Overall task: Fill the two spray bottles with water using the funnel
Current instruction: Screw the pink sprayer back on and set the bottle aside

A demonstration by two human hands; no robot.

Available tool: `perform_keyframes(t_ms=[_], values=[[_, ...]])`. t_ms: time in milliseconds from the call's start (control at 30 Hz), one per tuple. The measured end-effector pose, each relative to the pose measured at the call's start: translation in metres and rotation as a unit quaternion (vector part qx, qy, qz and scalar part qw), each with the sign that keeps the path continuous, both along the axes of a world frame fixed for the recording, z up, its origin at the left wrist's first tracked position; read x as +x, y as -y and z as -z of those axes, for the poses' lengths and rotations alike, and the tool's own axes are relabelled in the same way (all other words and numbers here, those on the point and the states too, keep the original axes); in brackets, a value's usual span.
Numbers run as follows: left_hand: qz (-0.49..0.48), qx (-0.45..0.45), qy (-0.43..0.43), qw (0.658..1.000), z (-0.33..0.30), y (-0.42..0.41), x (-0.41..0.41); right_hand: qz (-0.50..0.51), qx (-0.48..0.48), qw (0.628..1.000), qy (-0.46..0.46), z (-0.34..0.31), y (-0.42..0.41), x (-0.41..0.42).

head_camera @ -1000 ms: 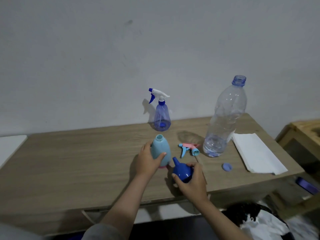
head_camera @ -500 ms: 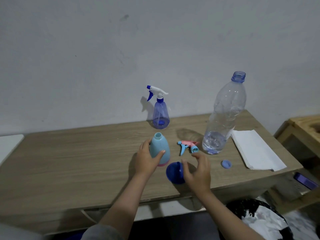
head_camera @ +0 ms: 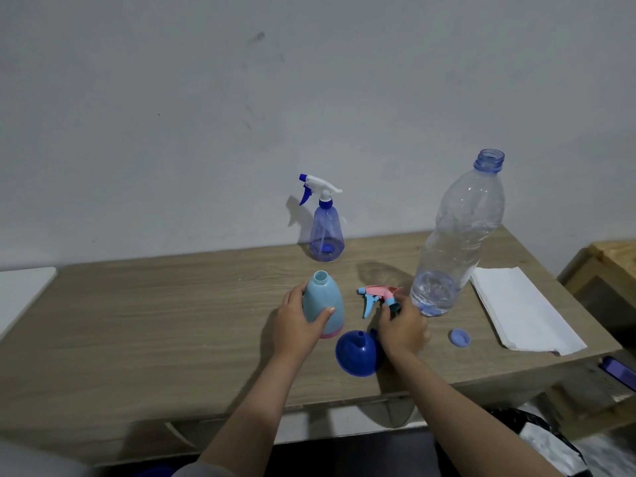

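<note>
A light blue spray bottle (head_camera: 325,301) with a pink base stands open-necked at the table's middle, and my left hand (head_camera: 297,323) grips its side. Its pink and blue spray head (head_camera: 377,296) lies to the right; the fingers of my right hand (head_camera: 402,327) close on its collar end. The blue funnel (head_camera: 358,352) rests on the table, wide end facing me, beside my right wrist. A clear blue spray bottle (head_camera: 325,232) with a white trigger stands capped near the wall. The big clear water bottle (head_camera: 454,242) stands uncapped, holding a little water.
The wooden table (head_camera: 155,321) runs against a white wall. A blue bottle cap (head_camera: 460,337) lies near the front right, beside a folded white paper towel (head_camera: 516,309). A wooden crate (head_camera: 609,270) stands off the right end, and a dark bag sits below.
My right hand set the funnel down on the table and let it go, then moved up and right to the pink and blue spray head. My left hand stayed on the light blue bottle.
</note>
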State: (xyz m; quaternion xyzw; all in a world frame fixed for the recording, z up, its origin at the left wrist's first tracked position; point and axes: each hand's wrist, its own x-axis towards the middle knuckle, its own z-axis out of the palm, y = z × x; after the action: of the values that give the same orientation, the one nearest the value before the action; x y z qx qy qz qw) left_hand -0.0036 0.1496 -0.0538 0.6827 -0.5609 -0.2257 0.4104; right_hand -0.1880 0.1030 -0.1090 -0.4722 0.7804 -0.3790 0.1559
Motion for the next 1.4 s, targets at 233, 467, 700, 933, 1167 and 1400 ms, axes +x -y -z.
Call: perform_keyframes(t_ms=[233,467,700,933,1167,1400], values=[[-0.004,0.001,0.007,1.000,-0.001,-0.002,-0.001,-0.045,-0.105,0.979,0.171,-0.020,-0.011,-0.004],[-0.006,-0.007,-0.009,1.000,0.003,0.001,-0.002,-0.131,-0.224,0.918,0.301,-0.095,-0.023,0.008],[-0.003,0.004,0.023,1.000,-0.004,-0.002,-0.002,-0.201,-0.243,0.903,0.293,-0.133,-0.025,0.015],[-0.004,0.029,0.020,0.999,-0.015,-0.006,-0.004,-0.225,-0.305,0.855,0.355,-0.184,-0.025,0.017],[-0.005,0.054,0.014,0.998,-0.019,-0.006,-0.004,-0.236,-0.335,0.833,0.371,-0.211,-0.023,0.031],[-0.013,0.065,0.016,0.998,-0.018,-0.006,-0.005,-0.250,-0.315,0.855,0.328,-0.198,-0.014,0.047]])
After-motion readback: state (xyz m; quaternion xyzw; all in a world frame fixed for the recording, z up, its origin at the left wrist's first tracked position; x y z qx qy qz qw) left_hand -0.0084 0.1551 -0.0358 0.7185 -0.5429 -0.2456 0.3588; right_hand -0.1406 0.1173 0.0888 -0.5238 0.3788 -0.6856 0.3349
